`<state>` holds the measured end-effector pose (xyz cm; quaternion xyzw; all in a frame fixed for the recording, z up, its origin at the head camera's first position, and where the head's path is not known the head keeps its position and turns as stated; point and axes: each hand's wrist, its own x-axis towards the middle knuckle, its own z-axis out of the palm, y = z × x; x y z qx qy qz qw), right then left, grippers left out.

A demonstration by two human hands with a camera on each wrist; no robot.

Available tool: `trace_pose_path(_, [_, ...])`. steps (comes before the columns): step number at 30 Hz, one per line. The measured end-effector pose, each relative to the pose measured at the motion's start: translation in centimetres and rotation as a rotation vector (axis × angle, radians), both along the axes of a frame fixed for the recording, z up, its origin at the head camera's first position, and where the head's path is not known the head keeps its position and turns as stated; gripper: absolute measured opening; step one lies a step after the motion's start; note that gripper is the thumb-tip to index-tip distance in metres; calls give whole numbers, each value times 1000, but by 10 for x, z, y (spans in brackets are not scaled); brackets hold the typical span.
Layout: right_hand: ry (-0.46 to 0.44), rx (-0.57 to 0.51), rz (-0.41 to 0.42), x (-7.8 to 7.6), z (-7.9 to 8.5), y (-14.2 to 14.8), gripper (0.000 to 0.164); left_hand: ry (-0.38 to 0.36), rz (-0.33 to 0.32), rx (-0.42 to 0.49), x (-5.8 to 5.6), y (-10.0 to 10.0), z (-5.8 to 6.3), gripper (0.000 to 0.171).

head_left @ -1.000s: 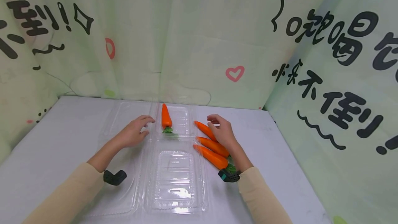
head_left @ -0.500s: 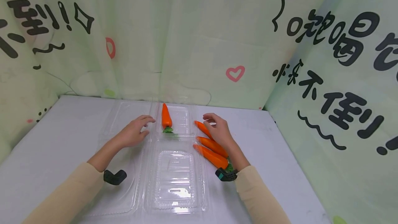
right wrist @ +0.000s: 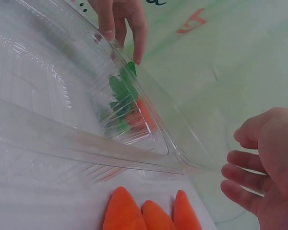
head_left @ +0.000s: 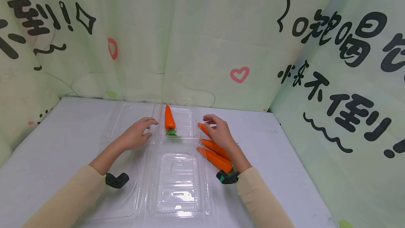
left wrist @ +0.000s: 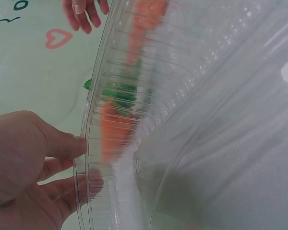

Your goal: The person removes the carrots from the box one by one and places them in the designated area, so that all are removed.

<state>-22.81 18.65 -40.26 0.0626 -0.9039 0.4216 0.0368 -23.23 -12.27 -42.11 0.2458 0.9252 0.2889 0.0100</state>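
My left hand (head_left: 136,134) stays at the left edge of the far clear plastic container (head_left: 190,122), fingers loosely bent. In the left wrist view, its thumb (left wrist: 69,143) meets the rim, thumb and fingers parted; whether they grip is unclear. One carrot (head_left: 169,118) with a green top lies in that container, tip pointing away. My right hand (head_left: 219,129) hovers over the farthest of three carrots on the right, partly hiding this carrot (head_left: 202,128). Below lie the middle carrot (head_left: 215,147) and the nearest carrot (head_left: 216,160). In the right wrist view, the right hand (right wrist: 259,167) holds nothing.
A nearer clear container section (head_left: 178,182) lies toward me, with clear lids (head_left: 126,200) spread to its left. All rest on a white table (head_left: 269,171). A pale green printed curtain (head_left: 202,45) closes off the back and sides.
My right hand has moved left, toward the far container and over the farthest carrot's tip. The left hand and the carrots have stayed where they were.
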Motion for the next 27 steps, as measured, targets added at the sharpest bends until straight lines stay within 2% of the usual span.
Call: trace_pose_path(27, [21, 20, 78, -8, 1, -16, 30, -3, 1, -6, 0, 0, 0, 44])
